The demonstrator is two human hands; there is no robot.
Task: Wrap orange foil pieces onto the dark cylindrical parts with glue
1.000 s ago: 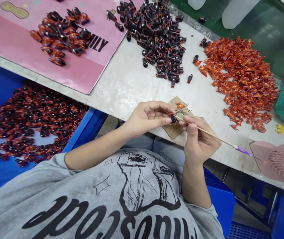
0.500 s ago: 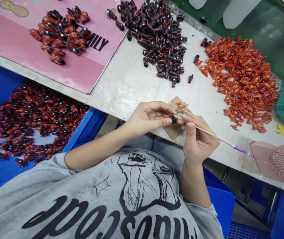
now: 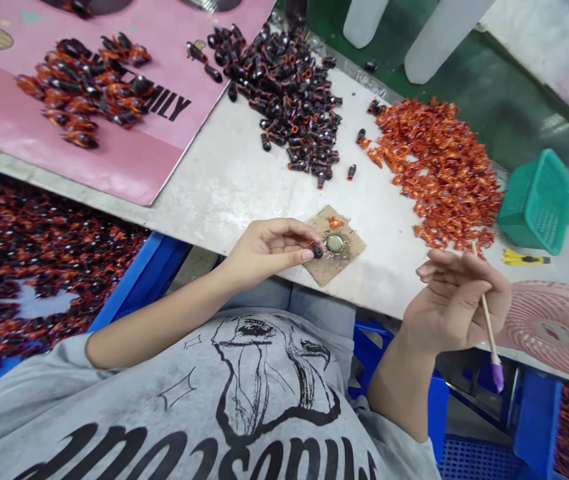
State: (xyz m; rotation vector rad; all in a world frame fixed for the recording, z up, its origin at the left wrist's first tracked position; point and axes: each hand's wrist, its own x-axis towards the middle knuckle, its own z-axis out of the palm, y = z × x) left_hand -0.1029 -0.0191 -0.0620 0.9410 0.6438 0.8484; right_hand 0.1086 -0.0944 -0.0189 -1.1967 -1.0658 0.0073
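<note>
Black-and-orange capsule (image 3: 316,250) pinched at the cardboard's edge

The right hand (image 3: 457,300) has drawn away, its grip spread, a purple-tipped wooden stick (image 3: 487,327) lying along it. The left hand's (image 3: 269,253) grip pinches the capsule between thumb and fingertips, just beside a bottle cap (image 3: 335,243) on a cardboard square (image 3: 349,253) on the desk (image 3: 244,173).

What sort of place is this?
Probably a workshop or factory handwork bench: a heap of orange twisted pieces, a pile of small black-and-orange parts, and a blue crate heaped with more of them.
</note>
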